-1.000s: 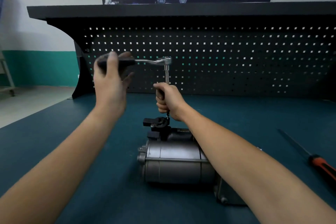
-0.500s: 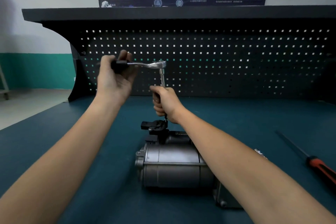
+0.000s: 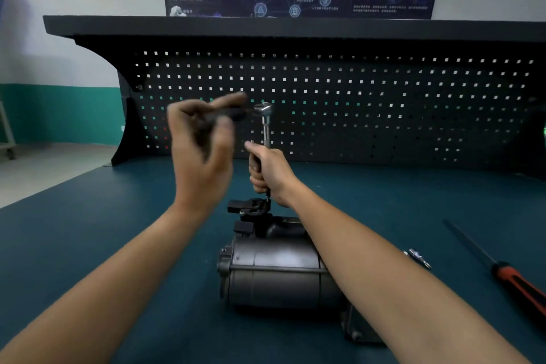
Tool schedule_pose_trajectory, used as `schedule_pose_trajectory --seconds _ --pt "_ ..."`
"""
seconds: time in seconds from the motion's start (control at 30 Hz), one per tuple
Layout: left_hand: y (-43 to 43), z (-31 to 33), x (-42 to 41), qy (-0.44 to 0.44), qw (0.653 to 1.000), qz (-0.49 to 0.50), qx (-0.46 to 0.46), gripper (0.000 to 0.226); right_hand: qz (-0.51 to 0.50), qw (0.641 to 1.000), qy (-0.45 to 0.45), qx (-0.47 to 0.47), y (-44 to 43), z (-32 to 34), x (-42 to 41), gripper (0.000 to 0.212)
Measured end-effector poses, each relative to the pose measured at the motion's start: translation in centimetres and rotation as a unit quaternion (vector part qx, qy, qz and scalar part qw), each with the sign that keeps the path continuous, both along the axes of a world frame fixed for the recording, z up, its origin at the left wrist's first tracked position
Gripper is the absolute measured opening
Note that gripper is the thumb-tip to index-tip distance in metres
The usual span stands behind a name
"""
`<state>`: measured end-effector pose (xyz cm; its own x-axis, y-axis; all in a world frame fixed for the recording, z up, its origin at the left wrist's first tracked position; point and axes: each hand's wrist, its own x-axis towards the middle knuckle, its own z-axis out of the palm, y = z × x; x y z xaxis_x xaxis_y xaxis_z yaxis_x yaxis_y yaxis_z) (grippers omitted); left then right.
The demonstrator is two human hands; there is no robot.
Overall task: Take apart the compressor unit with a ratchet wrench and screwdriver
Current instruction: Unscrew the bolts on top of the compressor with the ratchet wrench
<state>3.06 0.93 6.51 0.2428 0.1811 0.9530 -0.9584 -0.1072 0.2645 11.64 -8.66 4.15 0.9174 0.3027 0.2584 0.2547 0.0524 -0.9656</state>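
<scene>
The grey cylindrical compressor unit lay sideways on the tabletop. Above it, the right hand gripped the ratchet wrench by its upright shaft. The blurred left hand, clutching the handle, had swung it nearer.

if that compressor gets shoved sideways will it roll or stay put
Likely heavy: the compressor body looks all metal. It lies on its side and is round, so it might rock, but its boxy end fittings probably stop rolling.
</scene>
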Motion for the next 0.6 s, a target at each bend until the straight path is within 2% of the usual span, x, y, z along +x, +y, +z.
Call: schedule_pose_trajectory --seconds 0.07,0.1,0.17,0.23,0.3,0.37,0.47,0.57,0.6 --pt "0.5 1.0 2.0 0.106 0.986 -0.026 -0.129 0.006 0.014 1.0 0.022 0.013 -0.4 0.2 0.3 0.049" --pt "0.9 1.6 3.2 0.165 0.967 -0.06 -0.184 0.009 0.024 0.999 0.028 0.021 -0.5 0.2 0.3 0.049" --pt "1.8 2.8 5.7 0.278 0.903 -0.157 -0.286 0.02 0.035 0.999 0.028 0.024 -0.4 0.2 0.3 0.049" --pt "2.3 3.8 7.4 0.361 0.835 -0.242 -0.338 0.028 0.038 0.999 0.019 0.008 -0.2 0.1 0.2 0.05" --pt "2.2 4.3 8.2 0.393 0.805 -0.279 -0.345 0.03 0.036 0.999 0.013 -0.003 -0.1 0.2 0.2 0.051" --pt "1.6 4.6 7.7 0.381 0.808 -0.286 -0.346 0.032 0.032 0.999 0.023 0.012 -0.2 0.1 0.3 0.051" --pt "0.8 4.2 4.8 0.305 0.847 -0.288 -0.328 0.032 0.018 0.999 0.03 0.039 -0.4 0.2 0.3 0.051" --pt "-0.1 2.1 0.4 0.194 0.935 -0.216 -0.206 0.012 0.006 1.0 0.013 0.02 -0.2 0.1 0.2 0.051" --pt "-0.4 1.2 -0.9 0.151 0.965 -0.159 -0.144 0.015 0.003 1.0 -0.001 0.009 0.0 -0.1 0.3 0.05"
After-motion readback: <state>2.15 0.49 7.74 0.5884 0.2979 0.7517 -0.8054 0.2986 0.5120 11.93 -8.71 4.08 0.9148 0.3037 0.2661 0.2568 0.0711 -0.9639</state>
